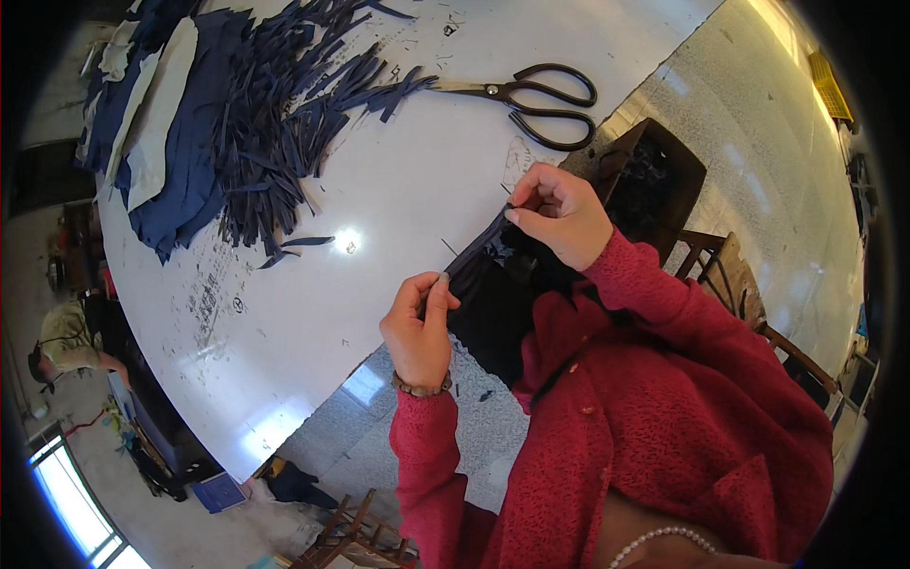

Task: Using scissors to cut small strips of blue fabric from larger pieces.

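The left hand (419, 327) and the right hand (561, 216) each pinch, thumb against finger, one end of a dark length of cloth (479, 248); we find it drawn out between them at the near edge of the white desk (408, 190). Whether it is a single layer or several, we cannot tell. Black cloth (491, 315) hangs just below. At far left we record a heap of loose, narrow dark strips (270, 137), beside wider blue cloth pieces (194, 152) with pale pieces (156, 137) on top. Black-handled scissors (492, 91) lie at the far side, out of hand, tips by the strips. On progress, we judge the strips already cut, the held length still being worked, and the heap and wider pieces yet unhandled.
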`<action>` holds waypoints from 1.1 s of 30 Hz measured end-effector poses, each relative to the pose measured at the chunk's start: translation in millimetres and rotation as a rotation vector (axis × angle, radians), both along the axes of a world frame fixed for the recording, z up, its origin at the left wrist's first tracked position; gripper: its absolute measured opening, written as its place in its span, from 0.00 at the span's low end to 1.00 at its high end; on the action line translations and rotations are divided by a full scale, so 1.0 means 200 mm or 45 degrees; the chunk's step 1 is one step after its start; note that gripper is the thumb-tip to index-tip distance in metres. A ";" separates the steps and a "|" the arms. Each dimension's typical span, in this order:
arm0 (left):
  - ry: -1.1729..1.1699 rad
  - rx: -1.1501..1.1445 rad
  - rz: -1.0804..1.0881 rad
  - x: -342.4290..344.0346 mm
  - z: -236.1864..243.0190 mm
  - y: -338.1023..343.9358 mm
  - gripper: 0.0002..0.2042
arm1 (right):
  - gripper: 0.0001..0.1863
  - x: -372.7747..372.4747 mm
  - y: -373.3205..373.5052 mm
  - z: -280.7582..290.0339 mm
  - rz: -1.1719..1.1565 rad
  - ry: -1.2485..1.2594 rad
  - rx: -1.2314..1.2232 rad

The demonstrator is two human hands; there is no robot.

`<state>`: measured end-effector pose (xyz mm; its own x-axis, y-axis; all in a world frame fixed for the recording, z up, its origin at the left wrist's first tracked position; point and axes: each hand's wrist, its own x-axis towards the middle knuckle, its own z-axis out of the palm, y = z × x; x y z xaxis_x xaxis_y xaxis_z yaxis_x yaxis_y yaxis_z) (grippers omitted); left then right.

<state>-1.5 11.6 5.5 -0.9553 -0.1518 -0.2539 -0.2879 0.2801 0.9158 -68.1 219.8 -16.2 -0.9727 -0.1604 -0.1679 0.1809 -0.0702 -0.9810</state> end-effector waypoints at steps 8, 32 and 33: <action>-0.106 -0.145 -0.100 -0.09 -0.05 0.01 0.07 | 0.08 -0.02 0.02 -0.03 -0.011 0.188 0.446; -0.303 -0.033 -0.105 -0.14 0.00 -0.02 0.05 | 0.20 0.19 0.01 -0.06 0.406 0.939 1.140; -0.294 -0.025 -0.087 -0.14 0.00 -0.02 0.05 | 0.19 0.19 0.02 -0.06 0.416 0.936 1.165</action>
<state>-29.7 8.5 5.8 -0.8803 -0.0958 -0.4647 -0.4690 0.3232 0.8219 -30.3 223.0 -27.2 -0.8194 -0.5267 0.2264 -0.5588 0.6455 -0.5207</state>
